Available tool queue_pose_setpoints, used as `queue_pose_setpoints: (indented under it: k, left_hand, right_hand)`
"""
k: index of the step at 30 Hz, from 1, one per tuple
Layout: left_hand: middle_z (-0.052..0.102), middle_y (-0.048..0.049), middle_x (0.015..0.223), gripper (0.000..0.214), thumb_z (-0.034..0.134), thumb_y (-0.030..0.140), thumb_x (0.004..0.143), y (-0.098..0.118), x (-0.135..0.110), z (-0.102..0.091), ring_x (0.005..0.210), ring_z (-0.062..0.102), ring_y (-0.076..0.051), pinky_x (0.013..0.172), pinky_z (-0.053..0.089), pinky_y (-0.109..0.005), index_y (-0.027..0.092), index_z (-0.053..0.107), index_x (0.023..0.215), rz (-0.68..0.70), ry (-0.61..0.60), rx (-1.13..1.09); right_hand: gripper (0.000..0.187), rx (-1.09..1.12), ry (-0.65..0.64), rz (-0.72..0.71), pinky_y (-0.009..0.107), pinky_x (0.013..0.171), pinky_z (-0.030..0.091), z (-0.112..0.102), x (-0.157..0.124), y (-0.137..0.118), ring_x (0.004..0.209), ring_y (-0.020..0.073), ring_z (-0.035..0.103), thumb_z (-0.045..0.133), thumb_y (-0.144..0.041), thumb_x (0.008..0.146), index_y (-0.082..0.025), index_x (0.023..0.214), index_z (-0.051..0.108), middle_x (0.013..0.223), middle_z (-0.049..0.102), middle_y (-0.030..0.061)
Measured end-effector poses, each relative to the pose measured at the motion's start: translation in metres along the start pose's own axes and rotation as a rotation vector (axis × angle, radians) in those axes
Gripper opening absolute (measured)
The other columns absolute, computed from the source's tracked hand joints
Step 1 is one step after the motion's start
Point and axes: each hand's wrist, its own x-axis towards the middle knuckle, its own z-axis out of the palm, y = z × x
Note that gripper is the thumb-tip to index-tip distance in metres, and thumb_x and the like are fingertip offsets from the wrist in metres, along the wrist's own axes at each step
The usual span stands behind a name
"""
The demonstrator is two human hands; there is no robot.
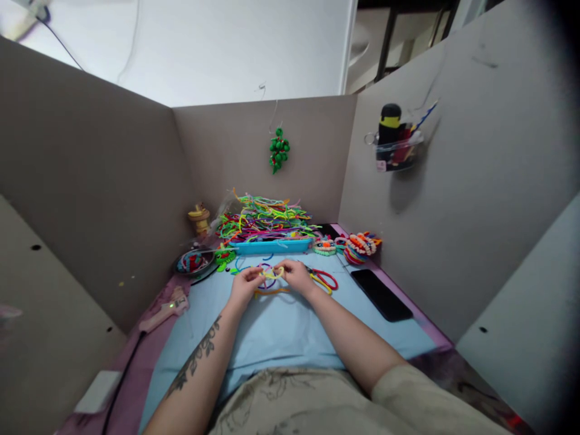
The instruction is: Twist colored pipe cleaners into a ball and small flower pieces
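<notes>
My left hand and my right hand are close together above the blue cloth. Their fingertips pinch a pale yellow pipe cleaner, bent into a curve between them. Behind and below it shows a purple looped pipe cleaner; whether my fingers touch this one too, I cannot tell. An orange pipe cleaner lies just under my hands. To the right of my right hand, red and yellow loop handles rest on the cloth, perhaps partly hidden by the wrist.
A blue tray heaped with colourful pipe cleaners stands at the back. Right are a black phone and a woven colourful piece. Left are a glue gun with a cord and a round dish. Grey panels enclose three sides.
</notes>
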Motion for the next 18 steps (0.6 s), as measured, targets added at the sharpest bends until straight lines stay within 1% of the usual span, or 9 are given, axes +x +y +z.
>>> queue_pose_setpoints:
  k: [2,6,8,12,15,18]
  left_hand:
    - [0.067,-0.0052,0.066,0.041,0.076,0.029,0.050,0.000,0.000,0.000,0.058,0.060,-0.015,0.060,0.046,-0.025,0.011,0.065,0.085,0.015,-0.007,-0.001]
    - [0.067,-0.0046,0.067,0.041,0.076,0.029,0.051,0.001,-0.002,0.001,0.059,0.060,-0.014,0.061,0.046,-0.025,0.011,0.064,0.086,0.032,-0.020,-0.014]
    - [0.066,-0.0041,0.066,0.040,0.076,0.029,0.051,0.002,-0.002,0.001,0.058,0.060,-0.014,0.060,0.046,-0.025,0.011,0.064,0.086,0.040,-0.015,-0.018]
    - [0.066,-0.0038,0.065,0.042,0.076,0.031,0.052,0.003,-0.003,0.002,0.058,0.060,-0.014,0.061,0.046,-0.026,0.011,0.064,0.087,0.044,0.015,-0.006]
    - [0.067,-0.0047,0.070,0.042,0.076,0.031,0.051,0.004,-0.002,0.002,0.062,0.061,-0.015,0.062,0.046,-0.026,0.011,0.064,0.086,0.059,0.035,0.003]
    - [0.067,-0.0051,0.072,0.040,0.075,0.031,0.052,0.004,-0.002,0.002,0.064,0.061,-0.015,0.063,0.047,-0.026,0.012,0.063,0.085,0.069,0.034,0.005]
  right_hand:
    - [0.020,0.073,-0.054,0.028,0.028,0.066,0.047,0.002,0.001,0.001,0.071,0.0168,0.062,0.056,-0.031,0.072,-0.018,0.081,0.068,0.075,0.068,0.0030]
    - [0.017,0.173,-0.144,0.010,0.031,0.074,0.047,0.003,0.005,0.002,0.078,0.0183,0.062,0.062,-0.030,0.067,-0.018,0.077,0.068,0.080,0.068,0.0038]
    - [0.017,0.189,-0.165,0.030,0.032,0.075,0.046,0.003,0.006,0.002,0.079,0.0184,0.061,0.062,-0.030,0.066,-0.018,0.077,0.068,0.080,0.067,0.0038]
    - [0.018,0.196,-0.174,0.112,0.029,0.070,0.046,0.006,0.004,0.001,0.073,0.0160,0.059,0.061,-0.024,0.065,-0.017,0.081,0.065,0.079,0.065,0.0029]
    - [0.025,0.260,-0.190,0.100,0.027,0.070,0.045,0.011,0.001,-0.002,0.074,0.0142,0.057,0.061,-0.017,0.062,-0.017,0.087,0.059,0.082,0.062,0.0013]
    - [0.037,0.330,-0.212,0.055,0.028,0.074,0.045,0.016,-0.002,-0.005,0.080,0.0143,0.056,0.061,-0.014,0.060,-0.018,0.096,0.052,0.089,0.059,0.0015]
